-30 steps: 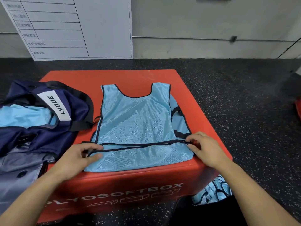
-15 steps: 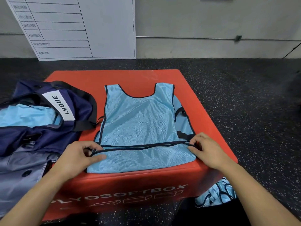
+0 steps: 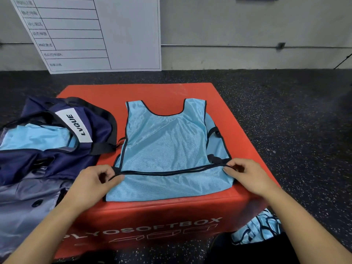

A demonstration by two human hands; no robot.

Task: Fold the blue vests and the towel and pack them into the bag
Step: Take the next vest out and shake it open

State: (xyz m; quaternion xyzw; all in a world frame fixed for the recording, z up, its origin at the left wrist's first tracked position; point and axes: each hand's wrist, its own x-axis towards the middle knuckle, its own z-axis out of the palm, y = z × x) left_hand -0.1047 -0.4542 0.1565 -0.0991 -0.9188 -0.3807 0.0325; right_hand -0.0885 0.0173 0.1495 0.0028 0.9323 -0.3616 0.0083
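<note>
A light blue mesh vest (image 3: 165,145) with dark trim lies flat on the red soft box (image 3: 162,90), neck hole away from me. My left hand (image 3: 91,184) pinches the left end of its upper layer's dark hem. My right hand (image 3: 249,175) pinches the right end of the same hem, lifted slightly off the lower layer. The navy bag (image 3: 57,149) with a white LVQUE label lies open at the left, a folded light blue vest (image 3: 36,137) inside it. More blue vests (image 3: 255,229) lie heaped on the floor by the box's near right corner.
A whiteboard (image 3: 95,33) with a printed table leans against the grey wall behind the box. Dark speckled rubber floor (image 3: 295,121) surrounds the box. Grey lining or fabric (image 3: 24,202) of the bag spreads at the lower left.
Both hands went from resting on the hem ends to pinching them, and the hem is now raised slightly. The view has shifted a little.
</note>
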